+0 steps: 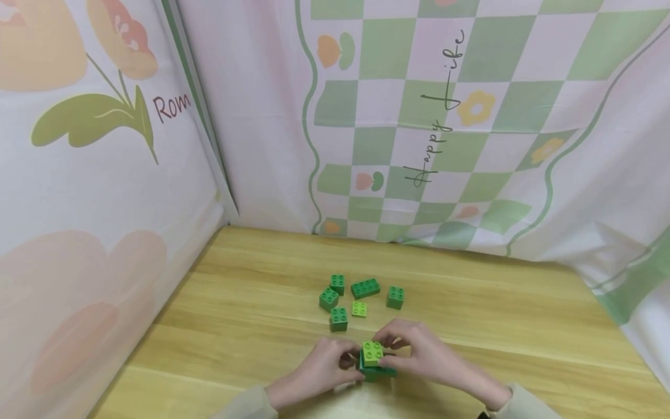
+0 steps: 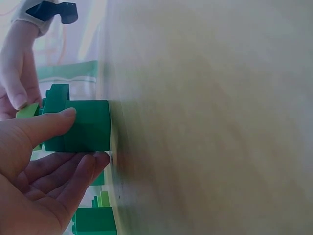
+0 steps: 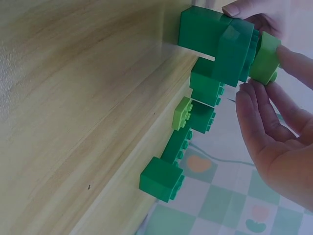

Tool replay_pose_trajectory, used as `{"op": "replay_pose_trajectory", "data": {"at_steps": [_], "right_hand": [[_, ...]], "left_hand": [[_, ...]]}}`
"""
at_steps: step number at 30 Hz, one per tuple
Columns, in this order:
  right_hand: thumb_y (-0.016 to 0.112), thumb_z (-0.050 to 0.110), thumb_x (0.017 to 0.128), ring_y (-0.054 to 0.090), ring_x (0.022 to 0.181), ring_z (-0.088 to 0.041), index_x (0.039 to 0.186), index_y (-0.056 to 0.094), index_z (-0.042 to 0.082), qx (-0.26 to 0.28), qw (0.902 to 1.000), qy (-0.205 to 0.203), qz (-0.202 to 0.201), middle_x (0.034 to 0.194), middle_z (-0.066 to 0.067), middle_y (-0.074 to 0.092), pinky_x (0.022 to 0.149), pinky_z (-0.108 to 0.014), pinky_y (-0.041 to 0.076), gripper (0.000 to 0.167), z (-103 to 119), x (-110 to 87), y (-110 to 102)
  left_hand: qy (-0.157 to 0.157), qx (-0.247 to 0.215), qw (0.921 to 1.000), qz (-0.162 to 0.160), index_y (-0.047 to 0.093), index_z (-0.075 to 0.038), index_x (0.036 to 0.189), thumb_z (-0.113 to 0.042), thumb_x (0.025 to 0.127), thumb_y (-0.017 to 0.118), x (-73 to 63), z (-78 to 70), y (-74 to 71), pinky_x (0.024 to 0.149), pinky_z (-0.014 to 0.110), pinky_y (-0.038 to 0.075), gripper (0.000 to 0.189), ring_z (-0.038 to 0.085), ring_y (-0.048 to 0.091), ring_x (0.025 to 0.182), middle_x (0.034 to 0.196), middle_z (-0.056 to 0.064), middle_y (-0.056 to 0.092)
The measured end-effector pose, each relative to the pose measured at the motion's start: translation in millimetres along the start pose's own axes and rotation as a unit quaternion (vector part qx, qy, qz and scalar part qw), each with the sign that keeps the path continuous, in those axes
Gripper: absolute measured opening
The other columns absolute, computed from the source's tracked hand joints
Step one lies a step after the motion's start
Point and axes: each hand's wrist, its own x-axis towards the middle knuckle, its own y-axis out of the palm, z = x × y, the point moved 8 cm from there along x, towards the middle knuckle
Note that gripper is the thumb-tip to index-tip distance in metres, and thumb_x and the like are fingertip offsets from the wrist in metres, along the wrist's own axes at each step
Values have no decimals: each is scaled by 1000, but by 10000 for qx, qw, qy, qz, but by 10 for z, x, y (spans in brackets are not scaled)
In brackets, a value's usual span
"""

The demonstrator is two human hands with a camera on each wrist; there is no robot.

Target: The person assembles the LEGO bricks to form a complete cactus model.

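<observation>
My left hand (image 1: 325, 366) holds a small stack of dark green toy building bricks (image 2: 89, 127) near the front of the table, its thumb along one side and fingers on the other. The stack has a block below and a longer brick (image 3: 235, 55) above that juts out to the right. My right hand (image 1: 426, 354) pinches a lime green four-stud brick (image 1: 373, 354) between thumb and fingers, right at the studs on top of the stack. In the right wrist view this lime brick (image 3: 264, 58) sits slightly tilted against the studs.
Beyond the hands on the wooden table (image 1: 235, 291) lie several loose dark green bricks, among them a long one (image 1: 365, 288) and a square one (image 1: 395, 297). A flat lime brick (image 1: 359, 309) lies among them. Printed curtains (image 1: 272, 145) hang along the back and left.
</observation>
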Motion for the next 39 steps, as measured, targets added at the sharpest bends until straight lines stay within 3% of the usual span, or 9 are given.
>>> {"op": "replay_pose_trajectory", "data": {"at_steps": [19,39], "right_hand": [[79,19,82,67,86,-3,105,68,12,-569,9971,-444,-236,98,1,73,73,-18,60,26,89,6,34],[81,17,78,66,85,-1,100,68,16,-604,9977,-193,-220,95,5,73,73,-19,60,26,80,25,68]], "left_hand": [[-68,-2,10000,48,72,-12,107,-17,78,83,-1,1,-4,72,6,54,31,-4,68,84,103,0,77],[17,-64,10000,3,73,-11,106,-16,77,83,-6,-12,-15,72,6,54,31,-4,67,83,102,1,77]]}}
